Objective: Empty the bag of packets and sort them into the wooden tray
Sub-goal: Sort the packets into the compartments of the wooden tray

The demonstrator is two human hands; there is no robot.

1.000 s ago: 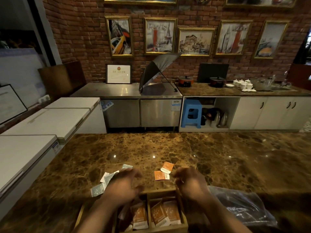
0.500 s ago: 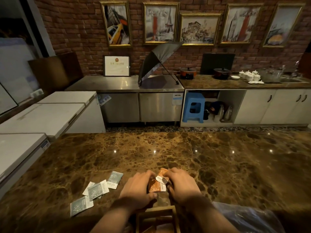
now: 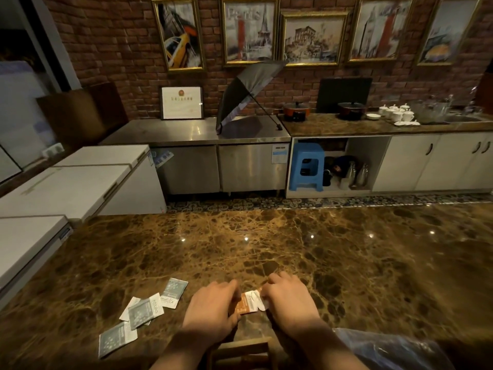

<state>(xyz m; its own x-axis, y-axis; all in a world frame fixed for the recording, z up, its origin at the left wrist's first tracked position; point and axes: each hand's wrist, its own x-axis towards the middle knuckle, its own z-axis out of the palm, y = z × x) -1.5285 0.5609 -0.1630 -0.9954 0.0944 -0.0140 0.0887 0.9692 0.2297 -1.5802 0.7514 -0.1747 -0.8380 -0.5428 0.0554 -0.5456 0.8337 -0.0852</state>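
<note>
Left hand: your left hand (image 3: 213, 311) lies palm down on the marble counter (image 3: 346, 263), fingers curled over the left edge of the orange packets (image 3: 249, 303) — gripping them.
Right hand: your right hand (image 3: 289, 300) mirrors it, fingertips pinching the right edge of the same orange packets; both hands close on them at once.
Orange packets: orange-and-white sachets overlapping between the two hands; two seem to show, though you cannot be sure of the count where the fingers cover them. They rest on or just above the counter, beyond the tray.
Wooden tray: only the far rim of the wooden tray (image 3: 240, 348) shows at the bottom edge, between your forearms; its compartments are out of view.
Grey packets: four grey-green packets (image 3: 149, 311) lie loose on the counter to the left of your left hand, apart from it — one further back, two overlapping in the middle, one nearest you.
Bag: a clear plastic bag (image 3: 394, 348) lies crumpled at the lower right, just beside your right forearm.
Background: five framed pictures (image 3: 249, 30) hang on the brick wall; one open umbrella (image 3: 245, 89) leans on the steel worktop; one blue stool (image 3: 306, 166) sits in the open cupboard bay.
</note>
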